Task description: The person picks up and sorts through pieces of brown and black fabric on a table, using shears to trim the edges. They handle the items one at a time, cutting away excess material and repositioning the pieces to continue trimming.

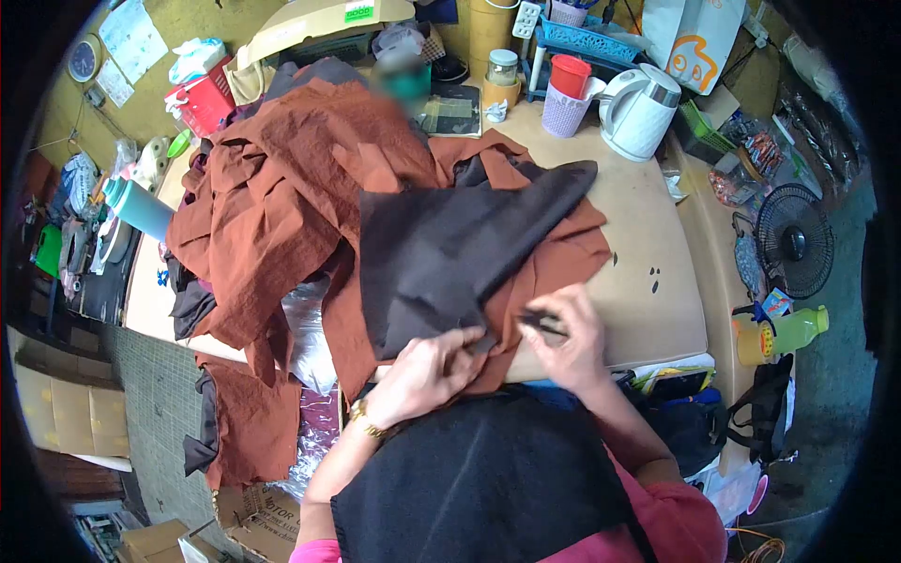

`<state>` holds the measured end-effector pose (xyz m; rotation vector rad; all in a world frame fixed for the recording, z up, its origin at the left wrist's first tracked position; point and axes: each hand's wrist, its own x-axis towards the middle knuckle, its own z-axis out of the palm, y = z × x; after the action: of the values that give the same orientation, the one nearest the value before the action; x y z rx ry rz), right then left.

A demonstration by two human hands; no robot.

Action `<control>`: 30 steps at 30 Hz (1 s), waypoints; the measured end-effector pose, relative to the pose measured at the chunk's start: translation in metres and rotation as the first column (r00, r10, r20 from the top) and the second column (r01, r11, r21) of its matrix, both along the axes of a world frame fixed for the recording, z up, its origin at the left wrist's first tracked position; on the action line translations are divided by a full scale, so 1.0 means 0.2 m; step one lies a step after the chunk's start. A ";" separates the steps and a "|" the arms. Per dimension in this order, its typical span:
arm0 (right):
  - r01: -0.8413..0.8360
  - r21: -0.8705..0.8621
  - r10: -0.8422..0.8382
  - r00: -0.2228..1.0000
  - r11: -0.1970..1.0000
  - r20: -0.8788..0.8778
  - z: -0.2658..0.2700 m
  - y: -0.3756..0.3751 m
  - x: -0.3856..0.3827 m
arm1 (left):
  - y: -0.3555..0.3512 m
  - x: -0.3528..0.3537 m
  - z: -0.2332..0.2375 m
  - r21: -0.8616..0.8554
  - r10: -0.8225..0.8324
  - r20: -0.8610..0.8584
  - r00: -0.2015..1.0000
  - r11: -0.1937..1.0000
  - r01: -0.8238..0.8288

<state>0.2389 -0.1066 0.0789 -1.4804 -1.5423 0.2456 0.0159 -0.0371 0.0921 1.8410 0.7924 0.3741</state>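
A dark grey-black cloth piece (422, 253) lies over rust-brown cloth (563, 249) at the front of the table. My left hand (427, 373), with a gold watch at the wrist, is closed on the dark cloth's near corner, pinching it between thumb and fingers. Just to the right, my right hand (574, 342) is closed around a small black tool (544, 322). It looks like thread snips, but the fingers cover part of it. The tool is apart from the pinched corner.
A large heap of rust-brown cloth (282, 169) fills the table's left side and hangs over its front edge. A white kettle (640, 113), a purple basket (566, 111) and a jar (503, 68) stand at the back. At left is a turquoise bottle (139, 208); a black fan (794, 240) is at right.
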 end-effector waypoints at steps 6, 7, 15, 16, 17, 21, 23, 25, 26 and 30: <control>0.237 -0.048 -0.238 0.897 0.970 -0.372 -0.25 0.31 0.49 | 0.12 0.11 0.16 0.461 -0.076 0.059 0.995 0.886 0.040; 0.239 -0.045 -0.239 0.898 0.970 -0.371 -0.31 0.34 0.52 | 0.15 0.23 0.17 0.535 -0.049 0.092 0.995 0.845 -0.008; 0.223 -0.260 -0.122 0.928 0.940 0.353 -0.41 0.13 0.40 | 0.52 0.45 -0.58 0.437 0.446 0.470 0.761 0.632 -0.640; 0.179 -0.335 -0.055 0.936 0.925 0.349 -0.39 0.07 0.43 | 0.45 0.33 -0.49 0.056 0.671 0.328 0.665 0.689 -0.723; 0.179 -0.332 -0.057 0.936 0.926 0.347 -0.31 0.04 0.46 | 0.43 0.18 -0.50 -0.262 0.831 0.108 0.546 0.553 -0.791; -0.240 -0.738 0.149 0.971 0.630 -0.189 -0.15 -0.06 0.63 | 0.18 -0.17 -0.42 -0.607 0.851 0.498 0.167 0.480 -0.633; -0.285 -0.522 -0.025 0.861 0.804 -0.509 -0.10 0.01 0.63 | 0.10 -0.31 -0.50 -0.415 0.832 0.505 0.229 0.467 -0.781; -0.228 -0.326 0.055 0.885 0.918 -0.463 -0.06 0.19 0.64 | 0.09 -0.33 -0.44 -0.030 0.776 0.599 0.199 0.270 -0.962; -0.196 -0.309 0.069 0.924 0.931 -0.376 -0.03 0.30 0.62 | 0.09 -0.30 -0.33 0.150 0.684 0.706 0.183 0.108 -0.983; -0.099 -0.414 0.046 0.989 0.905 -0.138 -0.23 0.86 0.52 | 0.10 -0.11 0.02 0.701 0.248 0.518 0.818 0.425 -0.573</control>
<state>0.3432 0.0648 0.0323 -1.7003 -1.5037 0.7421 -0.0066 -0.0164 0.0967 2.3140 0.8970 1.6340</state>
